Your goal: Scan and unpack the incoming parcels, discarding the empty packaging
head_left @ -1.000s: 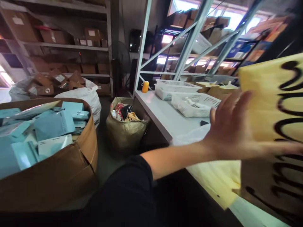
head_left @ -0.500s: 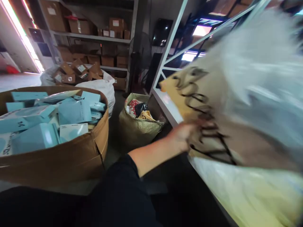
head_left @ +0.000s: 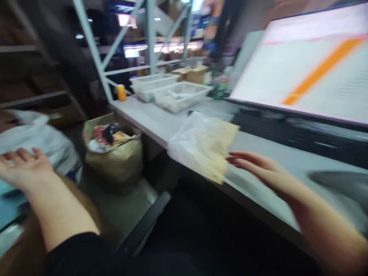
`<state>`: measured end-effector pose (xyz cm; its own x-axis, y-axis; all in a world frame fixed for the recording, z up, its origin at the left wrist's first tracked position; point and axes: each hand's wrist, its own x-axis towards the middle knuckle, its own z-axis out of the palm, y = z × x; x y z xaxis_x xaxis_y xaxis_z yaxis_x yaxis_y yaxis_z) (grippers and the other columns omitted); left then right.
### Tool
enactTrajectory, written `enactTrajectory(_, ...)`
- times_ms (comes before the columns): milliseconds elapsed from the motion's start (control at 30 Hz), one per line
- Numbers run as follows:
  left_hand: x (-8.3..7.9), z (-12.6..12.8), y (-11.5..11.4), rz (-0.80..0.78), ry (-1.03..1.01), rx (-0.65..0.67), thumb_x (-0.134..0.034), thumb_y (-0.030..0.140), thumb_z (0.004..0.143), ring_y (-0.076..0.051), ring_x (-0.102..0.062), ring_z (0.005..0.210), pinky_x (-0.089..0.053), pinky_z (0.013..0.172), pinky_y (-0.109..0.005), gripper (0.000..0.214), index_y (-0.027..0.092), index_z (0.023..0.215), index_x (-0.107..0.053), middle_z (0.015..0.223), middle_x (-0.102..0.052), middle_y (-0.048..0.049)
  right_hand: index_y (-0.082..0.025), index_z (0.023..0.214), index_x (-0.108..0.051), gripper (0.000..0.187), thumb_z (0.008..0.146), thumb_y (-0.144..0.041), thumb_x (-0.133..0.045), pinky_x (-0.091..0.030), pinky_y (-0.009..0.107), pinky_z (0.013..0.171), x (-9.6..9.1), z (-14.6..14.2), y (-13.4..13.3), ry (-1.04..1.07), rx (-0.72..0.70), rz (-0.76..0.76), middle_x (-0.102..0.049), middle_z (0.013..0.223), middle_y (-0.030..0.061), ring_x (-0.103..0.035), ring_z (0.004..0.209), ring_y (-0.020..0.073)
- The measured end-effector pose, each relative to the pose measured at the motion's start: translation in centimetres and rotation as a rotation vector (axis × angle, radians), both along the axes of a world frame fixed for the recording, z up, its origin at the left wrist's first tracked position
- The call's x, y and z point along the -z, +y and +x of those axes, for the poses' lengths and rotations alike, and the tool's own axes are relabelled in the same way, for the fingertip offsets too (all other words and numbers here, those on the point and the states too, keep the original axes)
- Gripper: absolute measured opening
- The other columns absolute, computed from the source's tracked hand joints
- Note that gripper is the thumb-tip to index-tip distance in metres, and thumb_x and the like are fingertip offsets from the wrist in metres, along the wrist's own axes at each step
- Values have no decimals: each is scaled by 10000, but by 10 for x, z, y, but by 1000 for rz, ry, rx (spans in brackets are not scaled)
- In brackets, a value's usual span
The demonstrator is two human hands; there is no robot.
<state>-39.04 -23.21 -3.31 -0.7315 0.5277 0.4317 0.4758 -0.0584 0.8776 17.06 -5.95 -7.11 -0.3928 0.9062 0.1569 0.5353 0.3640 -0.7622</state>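
My left hand [head_left: 27, 166] is at the far left with its palm up and fingers spread, holding nothing. It is above the brown carton [head_left: 77, 203] of light blue packets [head_left: 10, 211]. On the desk's front edge lies a flat pale yellow packet [head_left: 214, 157] with whitish, translucent plastic [head_left: 188, 136] over its left part. My right hand [head_left: 254, 165] reaches in from the right with its fingers stretched out at the packet's right edge. Whether the fingertips touch it I cannot tell. Its thumb is hidden, and the picture is smeared by motion.
A large monitor [head_left: 304, 65] and a dark keyboard [head_left: 287, 138] are on the white desk [head_left: 140, 115]. White plastic baskets [head_left: 184, 94] and a yellow bottle [head_left: 121, 93] stand farther back. An olive sack [head_left: 115, 161] of packets is on the floor, near a chair armrest [head_left: 146, 222].
The view has swung right. My left hand has let go of the package with black handwriting and moved left over the carton. My right hand has come into view.
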Motion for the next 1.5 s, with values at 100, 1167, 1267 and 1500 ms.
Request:
enactTrajectory(100,33,48,101,379,-282,175,-578,627,765,-192,-315,1497,-324,1207,-435,353,634,1117,-559,1467,-465,304,-233,1268,-667,431,893,-429,-580,-436,540,1087,19,0,9,-176,23,86,-638,1341,164,-594,1246,355)
enactTrajectory(1167,16,363,217,39,-985,1168,-578,108,863,-103,-671,641,-565,644,-195,194,154,1025,-675,716,-660,0,-258,1348,-595,437,925,-182,-671,-479,512,1077,-8,6,-69,-82,194,1138,-660,1313,104,-575,1270,292)
enactTrajectory(1267,16,364,192,66,-603,1228,-627,230,882,-110,-629,587,-529,621,-213,250,177,1119,-684,593,-554,44,-260,1129,-700,224,963,-145,-603,-552,380,915,-21,12,-66,162,244,1060,-746,1058,42,-691,989,207)
enactTrajectory(1500,0,378,141,576,776,1032,-697,357,914,-201,-635,979,-477,912,-355,194,252,1074,-733,989,-694,-52,-193,877,-618,309,1068,-307,-404,-499,315,737,-23,14,-74,99,217,803,-670,824,52,-636,787,181)
